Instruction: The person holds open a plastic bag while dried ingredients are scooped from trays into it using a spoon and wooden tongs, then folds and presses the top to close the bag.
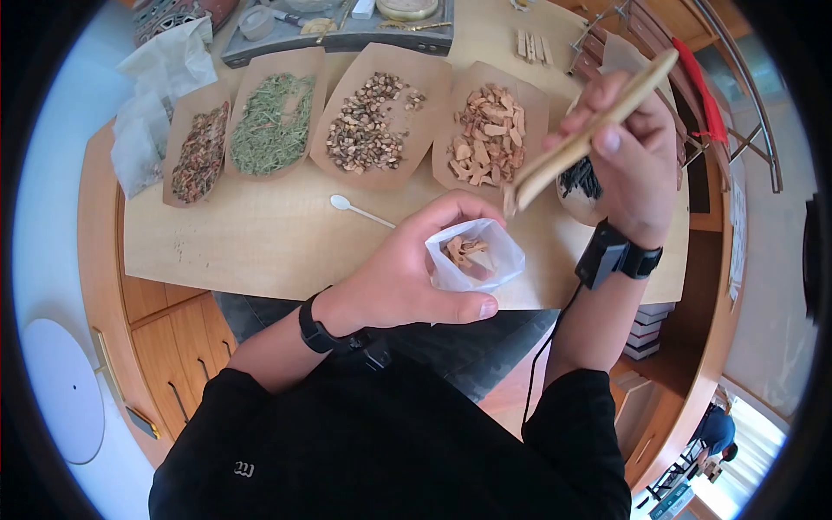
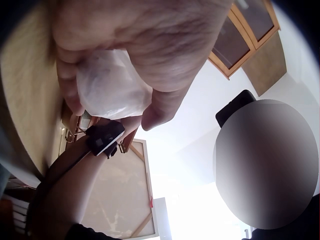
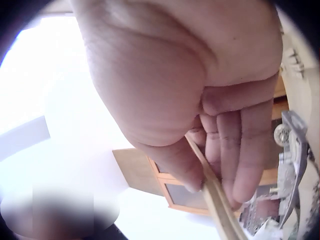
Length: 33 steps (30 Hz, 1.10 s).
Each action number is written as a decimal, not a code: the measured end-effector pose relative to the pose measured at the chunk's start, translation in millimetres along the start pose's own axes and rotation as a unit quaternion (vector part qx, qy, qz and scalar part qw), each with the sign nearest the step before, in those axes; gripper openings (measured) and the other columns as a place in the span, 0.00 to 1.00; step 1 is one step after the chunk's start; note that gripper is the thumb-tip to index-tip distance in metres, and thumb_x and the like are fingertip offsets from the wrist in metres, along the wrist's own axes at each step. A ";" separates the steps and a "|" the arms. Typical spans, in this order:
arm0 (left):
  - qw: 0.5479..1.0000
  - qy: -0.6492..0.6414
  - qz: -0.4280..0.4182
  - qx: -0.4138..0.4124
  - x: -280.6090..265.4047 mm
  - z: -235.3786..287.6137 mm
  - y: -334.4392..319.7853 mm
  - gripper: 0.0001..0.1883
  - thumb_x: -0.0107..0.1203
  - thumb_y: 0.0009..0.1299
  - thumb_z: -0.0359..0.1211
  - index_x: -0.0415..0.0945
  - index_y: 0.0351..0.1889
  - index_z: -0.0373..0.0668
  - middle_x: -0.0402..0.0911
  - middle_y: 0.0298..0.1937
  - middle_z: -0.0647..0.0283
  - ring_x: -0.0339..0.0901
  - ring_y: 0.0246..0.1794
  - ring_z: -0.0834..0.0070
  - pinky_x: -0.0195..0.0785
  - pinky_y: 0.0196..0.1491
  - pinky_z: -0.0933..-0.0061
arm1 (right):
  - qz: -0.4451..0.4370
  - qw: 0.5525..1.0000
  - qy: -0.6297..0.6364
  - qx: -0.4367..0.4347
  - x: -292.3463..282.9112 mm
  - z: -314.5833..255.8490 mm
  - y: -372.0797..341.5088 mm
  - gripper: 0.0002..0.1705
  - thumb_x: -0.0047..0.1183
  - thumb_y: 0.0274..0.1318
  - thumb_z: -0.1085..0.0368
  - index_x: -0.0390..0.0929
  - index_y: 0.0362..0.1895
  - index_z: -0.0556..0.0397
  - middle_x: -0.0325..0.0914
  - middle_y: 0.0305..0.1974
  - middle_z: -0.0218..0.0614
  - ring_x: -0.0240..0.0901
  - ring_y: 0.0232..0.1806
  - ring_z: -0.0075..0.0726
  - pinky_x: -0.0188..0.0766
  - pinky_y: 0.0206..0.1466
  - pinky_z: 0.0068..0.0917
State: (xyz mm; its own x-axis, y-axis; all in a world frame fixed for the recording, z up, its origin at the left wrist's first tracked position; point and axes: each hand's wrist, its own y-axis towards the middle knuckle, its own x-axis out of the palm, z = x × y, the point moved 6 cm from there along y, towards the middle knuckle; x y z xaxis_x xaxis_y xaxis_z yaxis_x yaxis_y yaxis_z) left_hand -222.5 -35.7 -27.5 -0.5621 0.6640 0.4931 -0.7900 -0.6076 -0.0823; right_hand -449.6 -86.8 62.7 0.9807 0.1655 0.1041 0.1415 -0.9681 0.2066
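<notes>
In the head view, my left hand holds a small white translucent bag with its mouth spread, thumb and fingers curled round it. A few tan, woody chips lie inside. The left wrist view shows the bag's outside within that hand's curl. My right hand grips a pair of wooden tongs, raised to the right of the bag. The tongs slant down and left, and their tips are just above and right of the bag's mouth. In the right wrist view, the thumb presses along the tongs.
Paper trays hold reddish mixed bits, dried green herb, brown-and-cream pieces and tan chips. Dark sticks lie beneath the right hand. A white spoon rests before the trays; a grey tray stands behind.
</notes>
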 end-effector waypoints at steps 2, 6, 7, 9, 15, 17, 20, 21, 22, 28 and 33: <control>1.000 -0.027 0.007 -0.013 -0.8 -0.6 -1.1 0.41 0.85 0.63 0.34 0.73 0.72 0.42 0.80 0.64 0.66 0.79 0.67 0.76 0.75 0.71 0.66 | -0.058 0.998 0.018 -0.023 22.1 -4.6 -3.5 0.21 0.76 0.66 0.61 0.78 0.53 0.56 0.85 0.45 0.43 0.93 0.47 0.47 0.96 0.50 0.50; 0.999 -0.033 -0.002 -0.016 -1.1 -0.5 0.3 0.42 0.85 0.63 0.34 0.72 0.73 0.42 0.80 0.64 0.66 0.79 0.68 0.75 0.75 0.72 0.65 | -0.067 0.994 0.049 -0.073 1.0 -11.1 -1.7 0.19 0.68 0.68 0.72 0.80 0.59 0.62 0.89 0.54 0.52 0.92 0.57 0.58 0.92 0.63 0.54; 0.999 -0.027 -0.011 -0.017 -0.8 -1.2 0.2 0.42 0.85 0.63 0.33 0.72 0.73 0.42 0.80 0.64 0.66 0.79 0.68 0.75 0.75 0.72 0.65 | 0.003 0.997 0.024 -0.072 -7.9 -11.2 -4.4 0.17 0.65 0.71 0.75 0.81 0.60 0.61 0.90 0.54 0.50 0.92 0.58 0.55 0.90 0.65 0.48; 0.999 -0.022 -0.020 -0.017 0.1 -1.4 0.1 0.42 0.85 0.63 0.33 0.72 0.73 0.42 0.80 0.65 0.65 0.79 0.69 0.75 0.76 0.72 0.66 | 0.040 0.993 -0.104 -0.034 -15.4 -4.3 2.1 0.16 0.63 0.73 0.76 0.81 0.62 0.62 0.90 0.56 0.46 0.91 0.60 0.46 0.87 0.67 0.41; 0.999 0.012 -0.040 0.014 1.8 -2.3 -0.8 0.41 0.85 0.67 0.36 0.73 0.74 0.41 0.80 0.65 0.67 0.78 0.66 0.80 0.77 0.68 0.70 | -0.028 0.982 -0.177 0.061 2.8 34.5 16.1 0.18 0.65 0.74 0.75 0.82 0.64 0.63 0.90 0.58 0.39 0.88 0.62 0.32 0.83 0.69 0.34; 0.998 0.037 -0.053 0.011 0.9 -1.9 -1.0 0.41 0.85 0.64 0.32 0.72 0.73 0.41 0.77 0.67 0.65 0.78 0.69 0.77 0.78 0.71 0.67 | -0.049 0.984 -0.161 0.057 5.6 38.6 17.7 0.18 0.62 0.75 0.77 0.81 0.65 0.63 0.89 0.60 0.40 0.88 0.64 0.34 0.82 0.71 0.33; 0.998 0.040 -0.056 0.016 3.0 -2.8 0.0 0.41 0.85 0.64 0.33 0.72 0.73 0.41 0.78 0.66 0.65 0.78 0.69 0.77 0.78 0.70 0.67 | -0.085 0.984 -0.143 0.063 8.8 41.8 18.2 0.19 0.59 0.76 0.78 0.79 0.67 0.63 0.89 0.61 0.41 0.86 0.67 0.34 0.80 0.73 0.34; 0.998 0.038 -0.057 0.014 3.3 -2.7 0.3 0.41 0.85 0.64 0.33 0.72 0.73 0.41 0.78 0.66 0.65 0.78 0.69 0.77 0.78 0.70 0.67 | -0.091 0.985 -0.135 0.065 9.1 42.5 18.0 0.19 0.58 0.77 0.78 0.78 0.68 0.63 0.89 0.62 0.40 0.85 0.68 0.35 0.79 0.75 0.35; 0.997 0.044 -0.062 0.017 3.1 -1.3 0.8 0.41 0.85 0.64 0.33 0.72 0.72 0.41 0.78 0.66 0.65 0.78 0.68 0.77 0.78 0.70 0.67 | -0.096 0.985 -0.127 0.067 8.9 42.6 17.9 0.20 0.56 0.78 0.78 0.78 0.69 0.63 0.89 0.62 0.40 0.85 0.69 0.35 0.78 0.76 0.35; 0.997 0.047 -0.055 0.020 2.0 -0.3 0.1 0.41 0.85 0.64 0.34 0.72 0.72 0.41 0.78 0.66 0.65 0.79 0.68 0.77 0.78 0.70 0.67 | -0.068 0.985 -0.142 0.069 1.5 45.3 21.0 0.20 0.59 0.79 0.74 0.78 0.70 0.61 0.90 0.62 0.40 0.86 0.66 0.33 0.81 0.68 0.31; 0.998 0.029 -0.050 0.012 2.4 -2.2 0.7 0.41 0.85 0.63 0.34 0.72 0.72 0.41 0.78 0.66 0.65 0.79 0.68 0.76 0.78 0.70 0.66 | -0.052 0.982 -0.154 0.101 -10.7 57.9 24.2 0.20 0.61 0.80 0.70 0.78 0.70 0.59 0.91 0.62 0.41 0.87 0.64 0.32 0.81 0.64 0.28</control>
State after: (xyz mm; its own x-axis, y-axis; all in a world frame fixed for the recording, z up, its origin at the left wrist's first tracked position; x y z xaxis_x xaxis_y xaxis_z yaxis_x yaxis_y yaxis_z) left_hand -224.9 -33.6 -28.3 -0.4948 0.7451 0.4473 -0.8370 -0.5470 -0.0148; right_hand -448.9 -122.9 10.2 0.9498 0.2303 -0.2119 0.2357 -0.9718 0.0004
